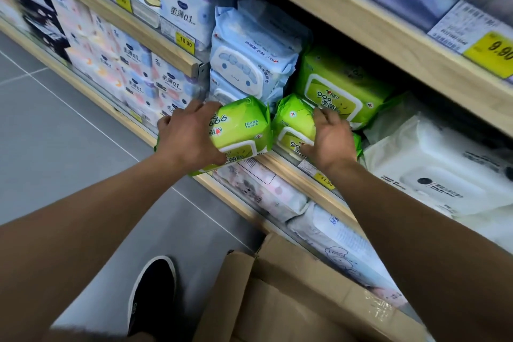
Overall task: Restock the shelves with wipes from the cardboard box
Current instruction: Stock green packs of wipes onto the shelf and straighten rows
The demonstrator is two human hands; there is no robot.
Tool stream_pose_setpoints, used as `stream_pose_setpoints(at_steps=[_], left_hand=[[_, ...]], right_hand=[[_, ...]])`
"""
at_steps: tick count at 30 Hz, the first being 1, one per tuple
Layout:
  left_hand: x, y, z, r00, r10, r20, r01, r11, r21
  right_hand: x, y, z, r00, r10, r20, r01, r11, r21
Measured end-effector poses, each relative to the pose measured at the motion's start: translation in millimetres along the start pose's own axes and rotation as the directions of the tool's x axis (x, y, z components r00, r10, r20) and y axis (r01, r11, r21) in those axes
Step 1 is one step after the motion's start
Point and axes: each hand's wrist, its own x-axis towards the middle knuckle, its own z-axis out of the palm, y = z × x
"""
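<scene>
My left hand (191, 133) grips a green wipes pack (244, 130) at the front edge of the wooden shelf (280, 166). My right hand (330, 138) rests on a second green pack (291, 125) lying on the shelf; its fingers curl over the pack's top. A third green pack (341, 83) sits stacked behind them. Light blue wipes packs (249, 58) stand to the left of the green ones. The open cardboard box (291, 294) sits on the floor at the bottom, its flaps up.
White wipes packs (438, 169) fill the shelf to the right. Yellow price tags (324, 180) line the shelf edges. Pastel packs (277, 194) lie on the shelf below. Boxed goods (133, 63) fill the shelves to the left. My dark shoe (152, 289) stands on the grey tiled floor.
</scene>
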Motion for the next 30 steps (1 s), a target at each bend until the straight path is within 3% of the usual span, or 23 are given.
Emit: stream_pose_setpoints(at_steps=[3,7,10,15,18,24,30], left_hand=[[-4,5,-2,1.0,0.024,-0.01,-0.024,1.0,0.008],[-11,25,-9,0.995,0.098,-0.03,-0.097,0.995,0.034],[-14,51,-13,0.986,0.156,-0.05,-0.153,0.987,0.056],[-5,113,-20,0.936,0.352,-0.019,-0.337,0.909,0.243],[7,152,-21,0.919,0.395,-0.007,-0.378,0.886,0.269],[30,194,-6,0.911,0.411,0.036,-0.397,0.85,0.345],[45,218,16,0.919,0.394,-0.002,-0.371,0.869,0.328]], right_hand=[[-16,-2,-4,0.989,-0.08,-0.123,0.072,0.995,-0.068],[-37,7,-24,0.984,-0.14,-0.113,0.129,0.987,-0.098],[-61,27,-41,0.957,-0.191,-0.219,0.152,0.971,-0.183],[-97,68,-70,0.884,-0.216,-0.414,0.119,0.961,-0.249],[-112,83,-78,0.884,-0.174,-0.433,0.088,0.974,-0.211],[-112,109,-79,0.919,0.094,-0.383,-0.146,0.983,-0.11],[-117,115,-52,0.918,0.073,-0.39,-0.118,0.989,-0.091]])
